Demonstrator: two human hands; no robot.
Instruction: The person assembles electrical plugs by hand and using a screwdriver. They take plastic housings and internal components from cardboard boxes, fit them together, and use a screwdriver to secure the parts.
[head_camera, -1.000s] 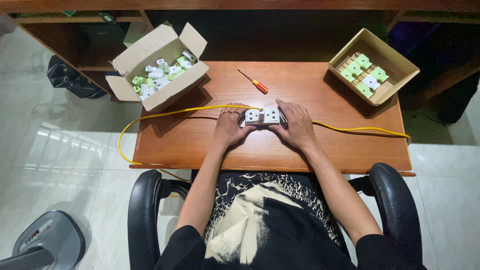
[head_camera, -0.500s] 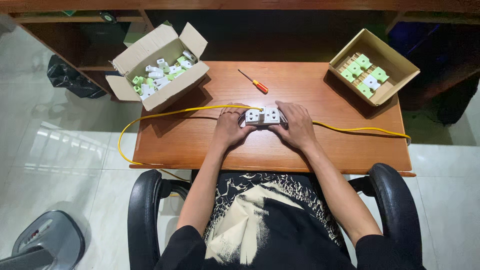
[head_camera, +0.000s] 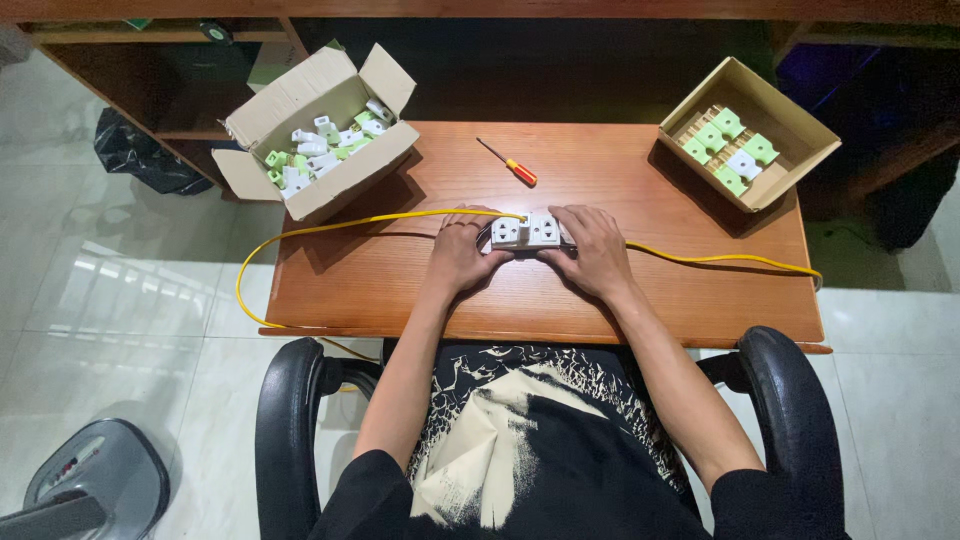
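Both hands (head_camera: 460, 255) (head_camera: 592, 250) around white socket block (head_camera: 528, 231) (yellow cable (head_camera: 330, 228) attached)

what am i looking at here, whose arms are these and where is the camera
The camera sits on a person's head and looks straight down, so the two arms coming up from the bottom are that person's own. They sit in a black chair at a wooden table.

The left hand and right hand both hold a white socket block in the middle of the table. A yellow cable runs out from it to both sides.

Also on the table: a small screwdriver with an orange handle, an open cardboard box at the left full of white and green parts, and a shallower box at the right with a few of the same parts laid in rows.
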